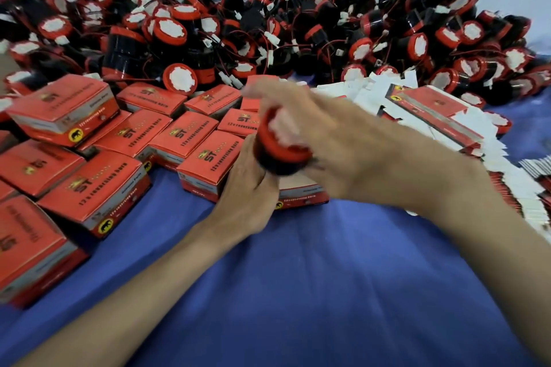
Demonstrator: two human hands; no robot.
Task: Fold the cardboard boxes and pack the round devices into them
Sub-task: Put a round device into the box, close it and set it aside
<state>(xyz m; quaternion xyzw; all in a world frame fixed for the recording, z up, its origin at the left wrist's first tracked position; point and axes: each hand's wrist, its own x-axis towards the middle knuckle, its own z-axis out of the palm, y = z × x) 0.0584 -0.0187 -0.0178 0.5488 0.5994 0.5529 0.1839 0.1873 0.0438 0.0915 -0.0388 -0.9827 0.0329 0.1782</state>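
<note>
Just above the red cardboard box point(301, 194), the round black device with red cap point(281, 144) tilts, with left hand point(247, 191) fingers curled round its body and right hand point(351, 146) fingers clasping the cap. Entering askew, it could buckle the box's rim.

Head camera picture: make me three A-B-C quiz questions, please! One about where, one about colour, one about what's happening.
1. Where is the heap of round black-and-red devices? A. behind the folded red cardboard boxes B. in a bucket C. under a chair
2. What colour is the cloth under the boxes? A. green B. blue C. yellow
3. The round black device with a red rim in the middle is: A. lying in the heap B. shut in a box C. held up
Answers: 1 A, the heap lies beyond the boxes; 2 B, blue cloth shows in front; 3 C, the left hand grips its black body.
</note>
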